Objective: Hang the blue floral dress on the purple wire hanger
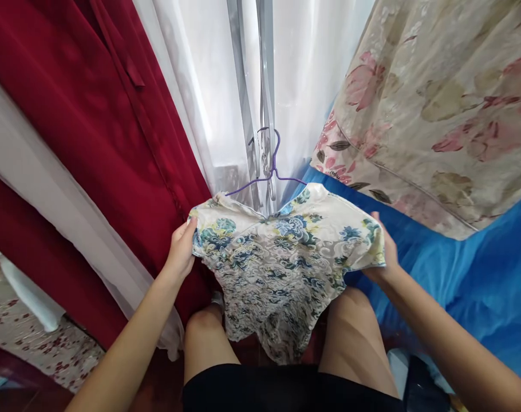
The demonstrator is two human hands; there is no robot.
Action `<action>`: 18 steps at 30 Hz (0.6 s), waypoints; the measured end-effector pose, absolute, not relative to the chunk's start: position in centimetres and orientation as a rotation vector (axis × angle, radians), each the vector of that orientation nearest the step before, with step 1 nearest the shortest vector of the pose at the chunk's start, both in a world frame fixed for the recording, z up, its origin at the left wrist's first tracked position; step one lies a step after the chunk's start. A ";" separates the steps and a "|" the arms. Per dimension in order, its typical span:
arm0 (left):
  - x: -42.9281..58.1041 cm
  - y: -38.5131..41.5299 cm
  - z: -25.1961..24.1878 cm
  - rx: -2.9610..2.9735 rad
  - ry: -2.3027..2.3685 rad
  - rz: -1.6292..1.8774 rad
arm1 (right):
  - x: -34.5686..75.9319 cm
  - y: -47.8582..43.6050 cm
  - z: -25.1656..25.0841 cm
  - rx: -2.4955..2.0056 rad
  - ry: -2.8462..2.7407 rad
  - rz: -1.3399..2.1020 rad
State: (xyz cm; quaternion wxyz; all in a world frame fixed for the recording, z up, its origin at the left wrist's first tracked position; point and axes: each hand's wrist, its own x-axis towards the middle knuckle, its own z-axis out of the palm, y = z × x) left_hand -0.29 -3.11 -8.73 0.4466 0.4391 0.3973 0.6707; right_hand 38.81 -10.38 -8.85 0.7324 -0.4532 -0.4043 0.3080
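A cream blouse (281,252) with a blue, green and yellow floral print hangs on a purple hanger (274,166) in front of me. The hanger's hook is up among hanging grey ribbons. My left hand (183,249) grips the edge of the left sleeve, thumb on top. On the opposite side, my right hand (384,252) holds the right sleeve edge, its fingers mostly hidden behind the cloth. Between my hands the blouse is spread wide, with its gathered body hanging down between my knees.
Red curtains (84,114) and a pale curtain (50,177) hang at the left. White sheer fabric (200,74) with grey ribbons (260,68) hangs behind the hanger. To the right are a floral cloth (419,114) and blue fabric (449,280). My bare knees are just below the blouse.
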 end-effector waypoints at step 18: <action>4.2 -5.6 -8.2 2.563 1.299 1.721 | 36.1 -28.1 -13.7 -0.960 -1.224 0.884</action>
